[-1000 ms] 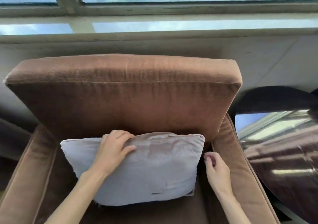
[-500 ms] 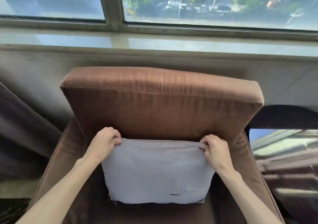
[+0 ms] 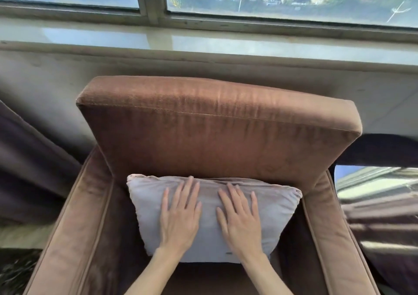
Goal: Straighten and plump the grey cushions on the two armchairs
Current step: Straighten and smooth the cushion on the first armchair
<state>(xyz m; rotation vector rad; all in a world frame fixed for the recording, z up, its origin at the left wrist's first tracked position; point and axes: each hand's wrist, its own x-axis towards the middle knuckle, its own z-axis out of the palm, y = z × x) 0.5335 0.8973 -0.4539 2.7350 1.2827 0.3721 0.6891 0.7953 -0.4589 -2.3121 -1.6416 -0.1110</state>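
Brown velvet armchair [image 3: 217,136] backed against a pale wall under a window sill [image 3: 203,43]; street and parked cars outside. Glossy dark tabletop [image 3: 380,204] at right. Grey cushion [image 3: 208,245] on the seat, leaning on the backrest, long axis left-right, face toward the person. Left hand [image 3: 181,217] and right hand [image 3: 242,220] press flat on it, each grip apart, fingers straight.

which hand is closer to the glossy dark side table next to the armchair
Right. The right hand lies flat on the grey fabric cushion's right half, on the side of the glossy dark side table. The left hand lies flat on its left half, farther away.
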